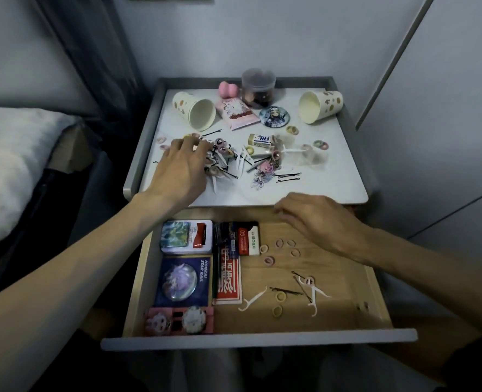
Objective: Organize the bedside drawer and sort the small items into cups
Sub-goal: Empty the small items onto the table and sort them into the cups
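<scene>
The wooden drawer [372, 301] stands pulled out below the white bedside tabletop [333, 176]. On top, two paper cups lie on their sides: the left cup [193, 109] and the right cup [320, 106]. My left hand [177, 171] reaches over a pile of hair ties, bobby pins and floss picks [225, 162], fingertips spread on it. My right hand [316, 219] hovers over the drawer's back edge, fingers loosely curled; whether it holds anything is hidden. Loose hair ties [279, 250] and floss picks [313, 292] lie on the drawer floor.
A tin [186, 236], card packs [240, 239], a badge pack [183, 281] and a pink item [179, 321] fill the drawer's left side. An eraser [259, 140], round badge [274, 116], pink packet [237, 114], clear jar [258, 87] and pink sponge [228, 89] sit on top. The bed lies left.
</scene>
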